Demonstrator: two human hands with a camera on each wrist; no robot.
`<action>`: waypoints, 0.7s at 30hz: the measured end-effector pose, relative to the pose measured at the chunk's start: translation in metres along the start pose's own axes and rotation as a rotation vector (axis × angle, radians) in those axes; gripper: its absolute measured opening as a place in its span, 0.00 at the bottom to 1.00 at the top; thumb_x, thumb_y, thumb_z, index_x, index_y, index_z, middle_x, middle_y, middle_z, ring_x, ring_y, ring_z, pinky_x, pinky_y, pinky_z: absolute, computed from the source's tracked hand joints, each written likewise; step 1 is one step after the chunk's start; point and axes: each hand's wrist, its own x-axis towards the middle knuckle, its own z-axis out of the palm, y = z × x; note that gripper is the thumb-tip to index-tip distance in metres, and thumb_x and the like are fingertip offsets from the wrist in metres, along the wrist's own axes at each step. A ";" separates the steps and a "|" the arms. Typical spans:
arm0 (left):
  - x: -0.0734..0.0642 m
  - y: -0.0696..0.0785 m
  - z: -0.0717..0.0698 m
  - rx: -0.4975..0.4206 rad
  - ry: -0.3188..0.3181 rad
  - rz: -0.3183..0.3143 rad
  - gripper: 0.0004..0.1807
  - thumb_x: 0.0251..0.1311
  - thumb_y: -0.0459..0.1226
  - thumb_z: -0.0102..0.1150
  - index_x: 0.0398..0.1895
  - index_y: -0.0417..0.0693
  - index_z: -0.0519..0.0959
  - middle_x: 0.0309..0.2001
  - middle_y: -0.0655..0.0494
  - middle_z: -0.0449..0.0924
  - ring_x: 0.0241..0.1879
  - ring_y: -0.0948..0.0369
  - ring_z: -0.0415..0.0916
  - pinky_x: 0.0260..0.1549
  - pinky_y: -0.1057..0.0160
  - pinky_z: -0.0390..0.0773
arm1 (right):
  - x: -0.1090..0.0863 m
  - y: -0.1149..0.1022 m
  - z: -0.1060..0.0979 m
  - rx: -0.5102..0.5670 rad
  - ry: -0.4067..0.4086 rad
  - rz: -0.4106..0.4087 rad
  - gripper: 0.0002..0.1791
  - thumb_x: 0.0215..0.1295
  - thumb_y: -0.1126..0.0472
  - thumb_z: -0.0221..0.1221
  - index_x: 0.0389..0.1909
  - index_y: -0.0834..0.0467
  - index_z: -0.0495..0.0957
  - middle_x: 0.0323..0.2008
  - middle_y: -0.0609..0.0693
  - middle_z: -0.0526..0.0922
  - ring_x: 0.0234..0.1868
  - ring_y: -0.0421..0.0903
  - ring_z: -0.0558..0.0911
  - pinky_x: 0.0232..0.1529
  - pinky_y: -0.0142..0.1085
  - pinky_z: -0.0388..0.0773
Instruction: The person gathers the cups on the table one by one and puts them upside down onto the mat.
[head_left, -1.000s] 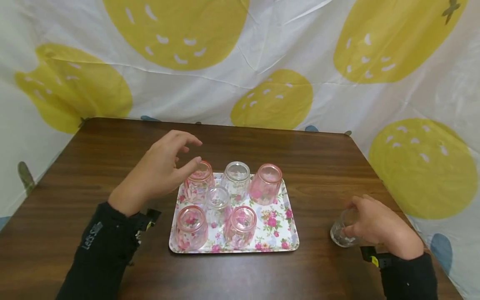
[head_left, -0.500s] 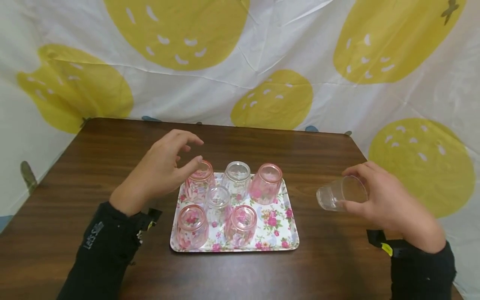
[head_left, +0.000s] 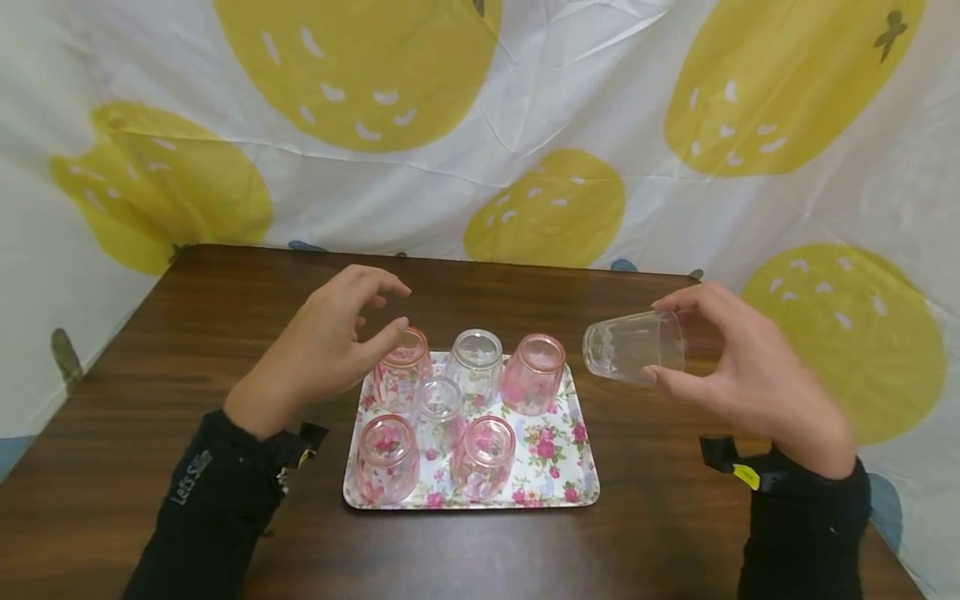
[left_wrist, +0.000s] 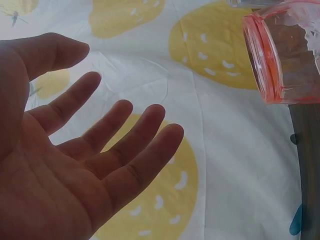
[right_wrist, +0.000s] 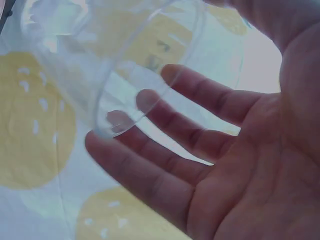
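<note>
My right hand [head_left: 757, 383] pinches a clear drinking glass [head_left: 624, 347] near its wide mouth, between thumb and fingers. The glass lies sideways in the air, right of the flowered tray [head_left: 557, 492], its base pointing left. In the right wrist view, fingertips touch the rim of this clear glass [right_wrist: 102, 112]. Over the tray's back left corner, my left hand [head_left: 322, 342] hovers with relaxed, parted fingers and holds nothing. Nearest to it is a pink glass [head_left: 402, 379], partly hidden by the thumb in the head view; the left wrist view shows a pink glass [left_wrist: 280, 55] apart from the fingers.
Upside down on the tray stand more glasses: clear ones at back middle [head_left: 477, 367] and centre [head_left: 438, 417], pink ones at back right [head_left: 534, 375], front left [head_left: 387, 467] and front right [head_left: 483, 462]. A lemon-print cloth [head_left: 547, 100] hangs behind the brown table [head_left: 637, 533].
My right hand has lifted the clear glass from the table at the right, tipped it sideways and brought it left toward the tray. The left hand has stayed nearly still.
</note>
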 end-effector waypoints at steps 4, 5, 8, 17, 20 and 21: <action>-0.001 -0.002 0.000 -0.010 0.016 0.012 0.17 0.66 0.36 0.63 0.56 0.45 0.77 0.59 0.48 0.74 0.54 0.50 0.77 0.47 0.46 0.83 | 0.008 -0.001 0.007 0.150 0.013 -0.001 0.33 0.51 0.65 0.77 0.58 0.54 0.76 0.50 0.46 0.78 0.45 0.36 0.83 0.48 0.20 0.79; -0.001 -0.002 0.000 -0.012 0.021 0.017 0.17 0.66 0.36 0.64 0.56 0.45 0.77 0.59 0.48 0.75 0.53 0.50 0.78 0.47 0.46 0.83 | 0.010 -0.002 0.009 0.187 0.017 0.008 0.33 0.51 0.66 0.76 0.59 0.54 0.76 0.51 0.46 0.78 0.46 0.36 0.84 0.48 0.21 0.80; -0.002 -0.003 0.001 -0.024 0.044 0.031 0.17 0.65 0.35 0.64 0.56 0.45 0.77 0.58 0.49 0.75 0.52 0.51 0.78 0.46 0.47 0.84 | 0.016 -0.003 0.016 0.263 0.024 0.014 0.33 0.52 0.68 0.75 0.60 0.55 0.75 0.52 0.47 0.78 0.48 0.38 0.84 0.50 0.23 0.80; -0.002 -0.004 0.006 -0.084 0.110 0.106 0.16 0.64 0.35 0.65 0.55 0.45 0.78 0.58 0.50 0.77 0.58 0.53 0.74 0.50 0.46 0.81 | 0.028 0.000 0.034 0.434 0.038 -0.035 0.33 0.54 0.74 0.71 0.61 0.59 0.72 0.54 0.50 0.76 0.52 0.44 0.82 0.51 0.27 0.82; -0.002 -0.003 0.007 -0.106 0.123 0.108 0.16 0.64 0.35 0.66 0.54 0.46 0.79 0.59 0.51 0.77 0.61 0.55 0.73 0.52 0.45 0.80 | 0.032 0.002 0.042 0.515 0.038 -0.055 0.32 0.54 0.76 0.69 0.61 0.62 0.71 0.55 0.52 0.76 0.53 0.45 0.81 0.52 0.29 0.82; -0.001 -0.003 0.007 -0.117 0.124 0.107 0.17 0.63 0.35 0.67 0.54 0.46 0.79 0.59 0.52 0.77 0.61 0.55 0.73 0.52 0.45 0.80 | 0.033 0.002 0.045 0.538 0.040 -0.065 0.32 0.55 0.76 0.69 0.61 0.63 0.71 0.55 0.53 0.76 0.54 0.45 0.81 0.52 0.29 0.82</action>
